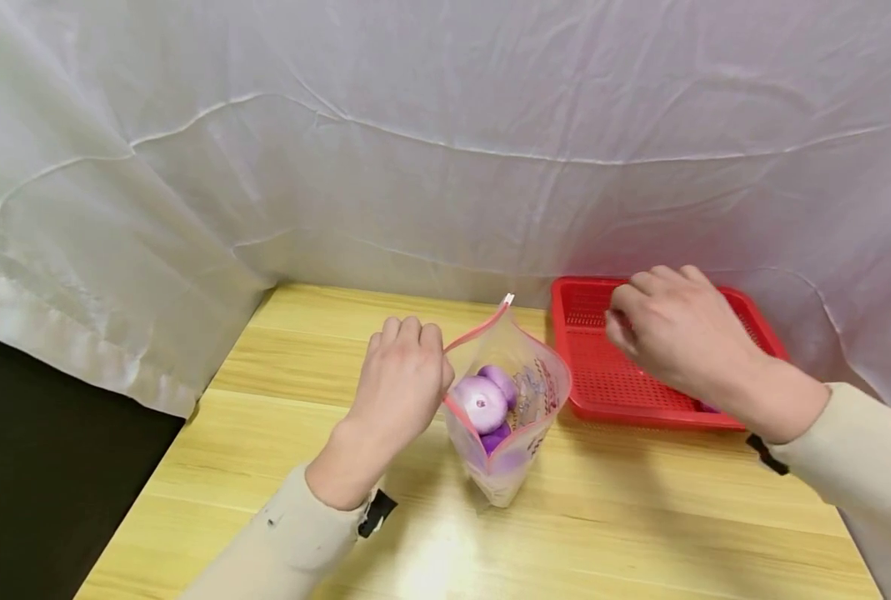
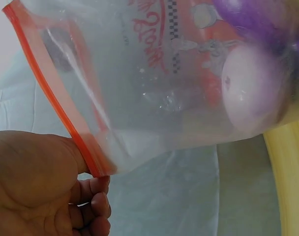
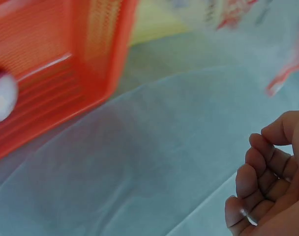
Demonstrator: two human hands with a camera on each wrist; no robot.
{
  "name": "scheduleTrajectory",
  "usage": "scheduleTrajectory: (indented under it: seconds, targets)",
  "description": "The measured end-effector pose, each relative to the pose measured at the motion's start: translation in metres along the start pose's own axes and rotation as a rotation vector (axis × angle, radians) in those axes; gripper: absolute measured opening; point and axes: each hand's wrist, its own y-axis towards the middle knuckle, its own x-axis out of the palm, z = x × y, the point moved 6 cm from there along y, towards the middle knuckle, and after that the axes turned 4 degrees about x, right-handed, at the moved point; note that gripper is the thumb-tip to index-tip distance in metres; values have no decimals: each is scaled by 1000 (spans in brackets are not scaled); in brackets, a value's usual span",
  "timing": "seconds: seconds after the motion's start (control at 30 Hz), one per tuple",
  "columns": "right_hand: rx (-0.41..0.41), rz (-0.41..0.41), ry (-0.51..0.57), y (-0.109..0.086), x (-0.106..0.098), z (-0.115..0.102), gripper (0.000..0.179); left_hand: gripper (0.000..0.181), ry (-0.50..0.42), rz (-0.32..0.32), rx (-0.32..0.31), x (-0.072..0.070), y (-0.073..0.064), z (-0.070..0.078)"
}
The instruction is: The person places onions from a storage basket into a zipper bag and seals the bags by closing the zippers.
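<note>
A clear zip bag (image 1: 507, 483) with a red-edged mouth stands on the table, its mouth spread wide. Inside lie several round purple-and-white onions (image 1: 481, 404), also visible through the plastic in the left wrist view. My left hand (image 1: 403, 375) pinches the bag's red zip edge (image 2: 53, 101) between thumb and fingers. Over the red basket (image 1: 663, 417) my right hand (image 1: 678, 325) hovers with loosely curled fingers (image 3: 255, 182) and nothing in its grasp. In the right wrist view an onion (image 3: 3, 98) lies in the basket, mostly hidden by my wrist in the head view.
The wooden table (image 1: 265, 425) carries the bag and basket. A pale cloth curtain (image 1: 415, 192) hangs behind and along both sides. At the left, a dark area (image 1: 40, 450) lies beyond the table's edge.
</note>
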Motion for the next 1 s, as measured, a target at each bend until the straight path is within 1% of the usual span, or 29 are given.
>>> scheduleTrajectory:
  seconds: [0.07,0.17,0.27,0.37,0.57,0.67,0.73,0.87,0.93,1.0]
  targets:
    - [0,-19,-36,-5,3,16,10,19,-26,-4,-9,0,-1,-2]
    - [-26,-36,-73,-17,13,37,12,21,-61,-5,-14,-1,-3,-3]
    - [-75,-34,-102,-30,25,55,12,21,-83,-6,-18,-2,-3,-3]
    - [-122,-52,-138,-44,38,70,11,21,-104,-13,-27,-1,-3,-3]
    - [-223,-149,-227,-72,67,94,25,18,-136,-34,-37,0,-3,-1]
    - [-285,-192,-251,-84,81,104,21,17,-138,-30,-35,-1,-4,0]
    - [-324,-215,-262,-91,89,111,23,17,-138,-27,-34,0,-4,0]
    - [-374,-272,-296,-104,104,124,36,14,-142,-30,-37,1,-4,2]
    - [-385,-315,-330,-112,112,131,48,13,-147,-33,-38,1,-4,2]
    - [-384,-378,-366,-120,121,137,63,13,-148,-36,-37,1,-5,3]
